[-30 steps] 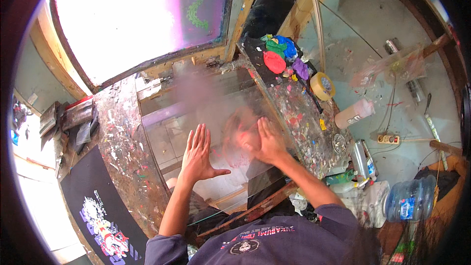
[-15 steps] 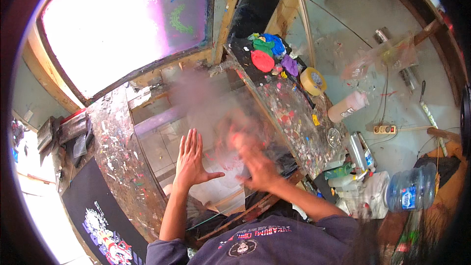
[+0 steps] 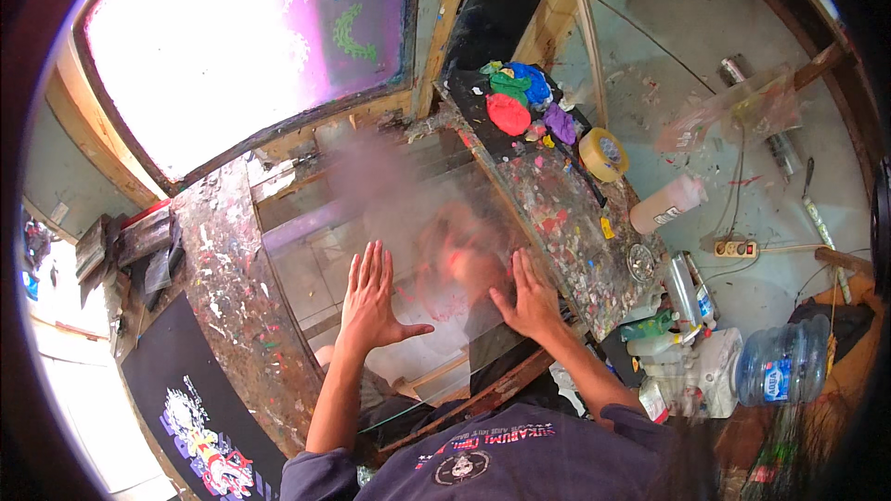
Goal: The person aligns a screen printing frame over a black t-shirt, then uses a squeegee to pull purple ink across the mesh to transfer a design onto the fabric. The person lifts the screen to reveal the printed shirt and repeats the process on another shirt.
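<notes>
Both of my hands lie over a clear glass pane (image 3: 436, 353), whose front edge shows near my shirt. My left hand (image 3: 373, 301) is flat on the left part of the pane, fingers stretched away from me and thumb pointing right. Nearer the pane's right side, my right hand (image 3: 531, 299) rests with its fingers extended and its thumb toward the left. Neither hand holds anything. A blurry reddish reflection and a hazy patch show in the glass between and beyond them. Floor tiles and a pale sheet can be seen through it.
Paint-spattered tabletops (image 3: 227, 269) flank the pane. On the right lie coloured lumps (image 3: 509, 114), a tape roll (image 3: 603, 154) and a pinkish bottle (image 3: 670, 204). A large water jug (image 3: 782, 362) is farther right. Beyond stands a framed screen (image 3: 348, 37); a black printed panel (image 3: 200, 390) sits left.
My right hand, blurred over the middle of the pane before, has moved right and now rests in sharp view. My left hand keeps nearly the same place; the whole view has shifted slightly.
</notes>
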A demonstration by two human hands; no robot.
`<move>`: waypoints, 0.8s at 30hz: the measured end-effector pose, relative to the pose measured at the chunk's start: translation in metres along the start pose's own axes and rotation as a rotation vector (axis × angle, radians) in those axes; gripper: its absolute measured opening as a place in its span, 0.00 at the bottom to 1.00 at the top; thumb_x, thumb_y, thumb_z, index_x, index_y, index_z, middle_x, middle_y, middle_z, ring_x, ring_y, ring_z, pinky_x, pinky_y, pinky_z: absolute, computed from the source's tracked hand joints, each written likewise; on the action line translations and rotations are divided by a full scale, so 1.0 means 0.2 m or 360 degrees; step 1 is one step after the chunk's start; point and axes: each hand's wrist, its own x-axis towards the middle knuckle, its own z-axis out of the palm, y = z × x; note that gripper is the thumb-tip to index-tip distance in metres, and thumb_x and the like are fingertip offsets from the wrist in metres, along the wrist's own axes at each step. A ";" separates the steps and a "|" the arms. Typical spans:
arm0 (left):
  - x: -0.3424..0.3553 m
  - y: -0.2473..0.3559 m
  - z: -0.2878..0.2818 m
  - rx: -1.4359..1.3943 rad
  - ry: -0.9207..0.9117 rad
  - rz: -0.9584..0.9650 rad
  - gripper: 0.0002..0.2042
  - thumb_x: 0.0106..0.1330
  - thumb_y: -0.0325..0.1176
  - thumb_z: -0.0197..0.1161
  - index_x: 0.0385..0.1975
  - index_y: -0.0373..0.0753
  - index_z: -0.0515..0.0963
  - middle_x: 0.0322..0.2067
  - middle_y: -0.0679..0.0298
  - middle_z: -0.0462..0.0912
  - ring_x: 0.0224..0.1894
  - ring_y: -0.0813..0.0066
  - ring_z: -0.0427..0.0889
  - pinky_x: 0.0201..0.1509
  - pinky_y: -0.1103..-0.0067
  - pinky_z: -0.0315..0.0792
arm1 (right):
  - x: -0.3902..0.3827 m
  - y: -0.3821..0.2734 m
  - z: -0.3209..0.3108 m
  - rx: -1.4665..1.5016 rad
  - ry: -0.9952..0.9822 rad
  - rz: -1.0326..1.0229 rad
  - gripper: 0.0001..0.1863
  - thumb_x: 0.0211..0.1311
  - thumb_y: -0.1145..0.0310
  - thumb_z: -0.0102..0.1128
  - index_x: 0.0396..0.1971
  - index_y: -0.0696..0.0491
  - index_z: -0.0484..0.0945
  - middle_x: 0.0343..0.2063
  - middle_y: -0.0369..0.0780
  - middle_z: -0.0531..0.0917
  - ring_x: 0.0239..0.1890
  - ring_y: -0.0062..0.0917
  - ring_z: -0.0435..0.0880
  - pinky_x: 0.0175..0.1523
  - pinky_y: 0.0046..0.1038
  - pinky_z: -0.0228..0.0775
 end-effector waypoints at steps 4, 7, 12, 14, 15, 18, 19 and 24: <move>0.00 -0.01 0.00 0.0009 0.0049 0.0004 0.76 0.39 0.84 0.68 0.76 0.20 0.52 0.80 0.39 0.47 0.84 0.49 0.39 0.86 0.56 0.34 | -0.12 -0.24 0.01 0.0021 -0.0154 -0.0354 0.49 0.70 0.38 0.56 0.70 0.71 0.63 0.69 0.66 0.68 0.75 0.57 0.65 0.79 0.47 0.57; -0.02 -0.01 0.01 0.0007 0.0027 0.0000 0.76 0.39 0.83 0.68 0.76 0.20 0.52 0.80 0.39 0.47 0.84 0.49 0.40 0.86 0.56 0.34 | -0.06 -0.06 -0.03 -0.0050 -0.0137 -0.0169 0.50 0.71 0.38 0.56 0.71 0.71 0.62 0.70 0.66 0.67 0.75 0.58 0.64 0.80 0.49 0.55; 0.00 0.00 -0.01 0.0037 0.0016 -0.0007 0.75 0.39 0.83 0.69 0.76 0.20 0.53 0.80 0.39 0.47 0.84 0.49 0.40 0.86 0.56 0.35 | -0.10 -0.18 0.01 -0.0020 -0.0044 -0.0224 0.47 0.70 0.41 0.58 0.71 0.70 0.63 0.71 0.63 0.66 0.76 0.56 0.63 0.80 0.48 0.55; 0.00 -0.02 -0.01 0.0036 0.0023 -0.0007 0.75 0.39 0.83 0.69 0.76 0.20 0.53 0.80 0.39 0.47 0.84 0.49 0.40 0.86 0.56 0.34 | -0.07 -0.12 -0.01 -0.0036 -0.0145 -0.0316 0.48 0.71 0.40 0.57 0.71 0.71 0.63 0.71 0.64 0.66 0.76 0.57 0.62 0.80 0.48 0.55; -0.01 -0.02 0.00 0.0032 0.0022 -0.0007 0.75 0.39 0.82 0.69 0.76 0.20 0.53 0.80 0.39 0.47 0.84 0.49 0.40 0.86 0.56 0.34 | -0.06 -0.08 -0.03 -0.0045 -0.0200 -0.0357 0.48 0.71 0.40 0.57 0.71 0.71 0.62 0.71 0.64 0.66 0.76 0.58 0.61 0.80 0.48 0.54; 0.01 0.01 -0.01 -0.0010 0.0008 -0.0010 0.75 0.39 0.81 0.70 0.76 0.21 0.52 0.80 0.39 0.47 0.84 0.49 0.40 0.86 0.56 0.34 | -0.06 -0.06 0.00 -0.0149 -0.0063 -0.0026 0.49 0.71 0.38 0.55 0.72 0.70 0.61 0.71 0.64 0.66 0.77 0.58 0.60 0.81 0.49 0.52; 0.01 0.01 0.00 -0.0015 0.0016 -0.0006 0.75 0.39 0.81 0.71 0.76 0.21 0.52 0.80 0.39 0.47 0.84 0.49 0.40 0.86 0.56 0.34 | -0.04 -0.10 0.01 -0.0201 0.0015 0.0008 0.50 0.71 0.38 0.54 0.72 0.70 0.60 0.71 0.64 0.66 0.77 0.58 0.60 0.81 0.49 0.52; 0.00 -0.01 0.00 -0.0029 0.0041 -0.0022 0.75 0.39 0.80 0.72 0.77 0.21 0.52 0.80 0.40 0.47 0.84 0.49 0.40 0.86 0.56 0.34 | -0.07 -0.15 -0.03 0.0028 -0.0176 -0.0293 0.50 0.71 0.38 0.55 0.71 0.71 0.62 0.70 0.65 0.67 0.76 0.57 0.63 0.79 0.49 0.56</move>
